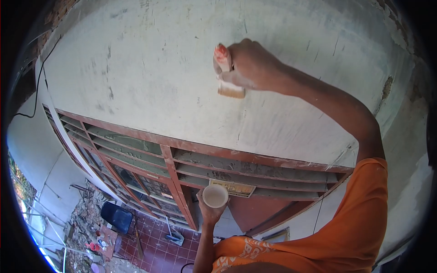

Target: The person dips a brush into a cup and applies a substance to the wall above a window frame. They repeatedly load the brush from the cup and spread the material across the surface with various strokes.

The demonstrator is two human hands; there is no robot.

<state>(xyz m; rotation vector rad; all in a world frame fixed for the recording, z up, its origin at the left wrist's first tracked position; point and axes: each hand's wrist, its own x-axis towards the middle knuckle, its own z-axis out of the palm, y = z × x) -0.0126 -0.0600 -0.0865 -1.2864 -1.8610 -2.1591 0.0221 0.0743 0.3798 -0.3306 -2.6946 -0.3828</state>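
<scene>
A brush is gripped in the right hand, which is raised high with the arm stretched up from an orange sleeve. The fingers are closed around the handle, whose red end shows above the knuckles, and the pale bristles are pressed flat against the wall. The wall is grey-white plaster, marked with faint streaks and small dark flecks, and a patch near its right edge is seen chipped.

A small cup is held in the left hand, lower down and close to the body. The cup is cradled from below, with the fingers curled around its underside, and its open mouth is turned toward the camera. A pale inside is shown; what it holds cannot be told. The cup is kept well apart from the brush.

Below the plastered area a red-brown frame with slatted vents is seen, running across the view. A small plate is fixed to the frame just beside the cup. Far below, a floor of red tiles is visible, where a dark bucket and scattered rubble are set near the frame's foot. A black cable is hung along the wall's left edge.
</scene>
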